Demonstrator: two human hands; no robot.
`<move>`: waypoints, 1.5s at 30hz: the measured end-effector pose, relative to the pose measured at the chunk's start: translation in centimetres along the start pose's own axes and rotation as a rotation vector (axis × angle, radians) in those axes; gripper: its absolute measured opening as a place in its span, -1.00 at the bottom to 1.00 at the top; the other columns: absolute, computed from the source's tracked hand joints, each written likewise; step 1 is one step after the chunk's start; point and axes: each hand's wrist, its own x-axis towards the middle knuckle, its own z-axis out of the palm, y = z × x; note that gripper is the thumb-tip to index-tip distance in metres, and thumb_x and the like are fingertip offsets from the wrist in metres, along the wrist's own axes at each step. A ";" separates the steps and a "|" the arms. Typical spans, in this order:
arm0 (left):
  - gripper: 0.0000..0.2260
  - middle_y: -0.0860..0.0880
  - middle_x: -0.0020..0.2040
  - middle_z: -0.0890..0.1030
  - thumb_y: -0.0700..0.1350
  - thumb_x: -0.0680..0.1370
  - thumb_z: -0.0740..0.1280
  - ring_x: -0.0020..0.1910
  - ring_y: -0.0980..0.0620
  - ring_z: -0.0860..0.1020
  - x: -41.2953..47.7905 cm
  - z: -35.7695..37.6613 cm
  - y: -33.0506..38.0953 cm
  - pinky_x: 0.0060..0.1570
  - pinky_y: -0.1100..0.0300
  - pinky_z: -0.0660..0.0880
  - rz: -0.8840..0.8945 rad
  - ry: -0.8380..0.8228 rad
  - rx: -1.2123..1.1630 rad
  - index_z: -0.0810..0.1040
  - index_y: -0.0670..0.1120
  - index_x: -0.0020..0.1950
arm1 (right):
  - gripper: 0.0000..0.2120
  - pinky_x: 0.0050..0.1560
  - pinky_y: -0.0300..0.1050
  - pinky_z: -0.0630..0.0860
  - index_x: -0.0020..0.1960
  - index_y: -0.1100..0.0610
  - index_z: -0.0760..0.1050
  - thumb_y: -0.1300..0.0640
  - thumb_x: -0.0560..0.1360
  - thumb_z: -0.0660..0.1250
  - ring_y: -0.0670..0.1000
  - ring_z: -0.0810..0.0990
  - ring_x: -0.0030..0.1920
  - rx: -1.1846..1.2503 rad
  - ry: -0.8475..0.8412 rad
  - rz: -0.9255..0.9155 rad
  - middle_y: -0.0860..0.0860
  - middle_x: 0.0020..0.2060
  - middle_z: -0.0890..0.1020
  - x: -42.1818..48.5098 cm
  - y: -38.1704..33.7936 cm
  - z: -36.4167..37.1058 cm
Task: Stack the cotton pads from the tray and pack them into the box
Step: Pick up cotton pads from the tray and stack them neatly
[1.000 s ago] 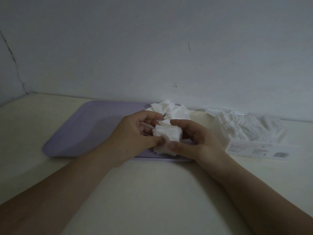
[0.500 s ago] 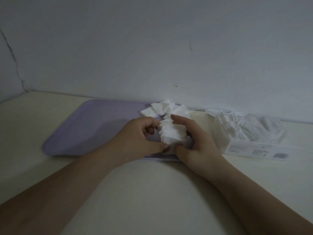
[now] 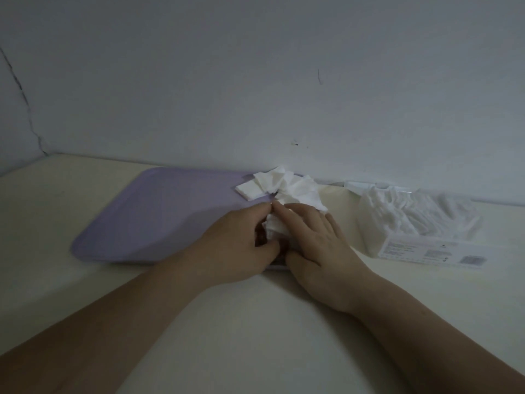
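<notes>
Both hands meet at the near right part of a flat lilac plastic tray (image 3: 159, 217), which lies on the cream tabletop (image 3: 255, 322). Between them is a small stack of white square cotton pads (image 3: 276, 226). The left hand (image 3: 233, 243) curls around the stack from the left, with its fingertips at the top and its thumb at the near side. The right hand (image 3: 318, 245) lies over the stack from the right, its fingers bent across the top and its thumb pressing at the near edge. So both hands grip the same stack, and it seems to rest on the tray, although the hands hide its lower part.

Behind the hands, at the far right corner of the tray, lies a loose heap of white cotton pads (image 3: 279, 185), some of them reaching over the rim.

To the right, apart from the tray, a clear plastic box (image 3: 369, 223) stands on the tabletop against the pale grey wall (image 3: 255, 81). It holds rows of white pads. On its front side is a white label (image 3: 431, 251) with small printed lines and a square code at the right end. The picture is too dark and the letters are too small to read any word or brand.

A thin dark crack (image 3: 24, 103) runs down the wall at the left.
</notes>
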 end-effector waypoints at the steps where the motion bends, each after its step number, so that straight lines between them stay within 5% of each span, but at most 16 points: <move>1: -0.79 0.18 -0.30 0.60 -0.06 0.53 0.41 -0.39 0.19 0.52 -0.1 0.2 0.1 -0.32 0.22 0.43 0.008 0.004 0.028 0.55 0.17 0.13 | -0.22 0.53 0.19 0.17 0.63 -0.09 0.13 -0.03 0.39 0.04 0.00 0.25 0.50 0.057 0.034 -0.001 -0.08 0.48 0.31 -0.1 0.0 0.1; 3: -0.79 0.17 -0.20 0.62 -0.05 0.52 0.42 -0.33 0.22 0.53 0.1 0.2 0.1 -0.26 0.26 0.44 0.040 0.020 -0.026 0.57 0.22 0.10 | -0.26 0.49 0.07 0.30 0.60 -0.01 0.23 0.04 0.40 0.17 -0.04 0.36 0.44 0.248 0.147 0.034 -0.08 0.41 0.41 -0.1 0.1 0.1; 7: -0.68 0.07 0.08 0.52 0.03 0.44 0.44 -0.07 0.19 0.54 0.2 -0.7 -0.2 0.00 0.33 0.46 0.056 0.097 -0.051 0.62 0.16 0.19 | -0.41 0.14 -0.58 0.35 0.46 -0.02 0.42 0.19 0.46 0.44 -0.51 0.46 0.15 0.447 0.270 0.187 -0.28 0.17 0.55 0.2 0.0 -0.6; 10: -0.53 0.06 0.23 0.51 -0.01 0.42 0.43 0.18 0.17 0.53 0.1 -0.5 -0.3 0.24 0.26 0.47 0.037 0.051 -0.039 0.56 0.04 0.34 | -0.66 -0.04 -0.43 0.49 0.18 -0.05 0.58 0.16 0.43 0.49 -0.31 0.63 -0.03 0.462 0.253 0.222 -0.21 -0.03 0.69 0.1 0.1 -0.6; 13: -0.43 0.19 0.26 0.49 0.02 0.33 0.36 0.20 0.20 0.52 0.0 -0.2 -0.1 0.26 0.13 0.50 0.003 0.028 -0.001 0.48 0.19 0.35 | -0.77 -0.19 -0.41 0.43 0.04 0.01 0.51 0.21 0.43 0.45 -0.28 0.58 -0.17 0.502 0.395 0.273 -0.15 -0.16 0.64 0.0 0.0 -0.8; 16: -0.51 0.27 0.25 0.44 0.03 0.33 0.34 0.25 0.20 0.48 0.0 -0.1 0.2 0.34 0.10 0.44 -0.037 0.072 0.051 0.40 0.35 0.23 | -0.74 0.07 -0.09 0.50 0.12 -0.03 0.35 0.17 0.52 0.36 -0.07 0.55 0.02 0.485 0.639 0.394 -0.03 0.02 0.55 0.3 0.4 -0.7; 18: -0.47 0.16 0.39 0.39 0.03 0.39 0.31 0.40 0.11 0.40 0.1 0.3 0.2 0.42 0.08 0.38 -0.044 0.075 0.195 0.42 0.25 0.36 | -0.70 0.22 0.08 0.47 0.17 -0.05 0.29 0.19 0.54 0.31 0.08 0.51 0.17 0.496 0.689 0.437 0.03 0.14 0.51 0.6 0.6 -0.4; 21: -0.37 0.02 0.56 0.27 0.05 0.40 0.22 0.54 -0.07 0.30 0.5 0.7 0.7 0.49 0.01 0.33 -0.047 0.038 0.355 0.41 0.04 0.50 | -0.70 0.10 -0.22 0.34 0.20 -0.02 0.27 0.22 0.57 0.28 -0.01 0.46 0.12 0.536 0.668 0.435 0.00 0.14 0.49 0.7 0.6 -0.3; 25: -0.37 -0.17 0.43 0.52 -0.02 0.35 0.13 0.39 -0.30 0.48 2.9 1.0 1.8 0.42 -0.20 0.39 0.197 0.018 0.539 0.55 -0.13 0.39 | -0.76 -0.10 -0.33 0.22 0.16 -0.02 0.23 0.19 0.61 0.25 -0.15 0.36 -0.08 0.579 0.679 0.458 -0.08 0.00 0.48 0.8 0.9 -0.6; 29: -0.62 -0.05 0.18 0.65 0.04 0.51 0.13 0.22 -0.11 0.56 4.5 2.3 2.3 0.27 -0.07 0.48 0.165 -0.126 0.484 0.61 -0.02 0.19 | -0.79 -0.10 -0.29 0.22 0.16 0.00 0.23 0.17 0.63 0.23 -0.14 0.41 -0.19 0.648 0.663 0.484 -0.23 -0.15 0.42 0.7 0.9 -1.1; 34: -0.57 0.01 -0.26 0.63 0.21 0.59 0.18 -0.23 -0.03 0.58 3.4 1.4 0.4 -0.17 -0.04 0.53 0.087 0.096 0.380 0.60 -0.09 -0.22 | -0.76 0.01 -0.18 0.27 0.25 0.09 0.29 0.15 0.62 0.24 -0.01 0.40 0.02 0.640 0.646 0.509 -0.01 0.03 0.48 0.7 1.4 -0.9; 38: -0.92 0.08 -0.10 0.63 0.06 0.41 0.47 -0.09 0.09 0.61 1.6 -0.8 -0.1 0.01 0.09 0.56 -0.009 0.281 0.257 0.62 0.11 -0.17 | -0.77 -0.08 -0.11 0.40 0.19 -0.01 0.34 0.08 0.58 0.31 -0.06 0.55 -0.09 0.641 0.545 0.517 -0.16 -0.08 0.55 0.7 1.1 -1.0; 41: -0.84 0.08 -0.08 0.59 0.06 0.44 0.53 -0.12 0.16 0.57 0.9 -1.3 -0.3 -0.05 0.28 0.48 -0.129 0.422 0.210 0.62 0.07 -0.08 | -0.76 -0.12 -0.14 0.39 0.21 0.00 0.40 0.03 0.58 0.33 -0.25 0.49 -0.17 0.619 0.501 0.507 -0.23 -0.14 0.54 0.6 1.1 -0.9; 45: -0.57 0.08 -0.15 0.59 0.43 0.38 0.27 -0.12 0.05 0.61 1.2 -1.0 -0.6 -0.09 0.12 0.53 -0.304 0.299 0.339 0.58 0.08 -0.18 | -0.78 -0.22 -0.30 0.36 0.18 -0.03 0.39 0.03 0.58 0.35 -0.31 0.48 -0.17 0.595 0.503 0.508 -0.22 -0.15 0.54 0.6 1.4 -0.8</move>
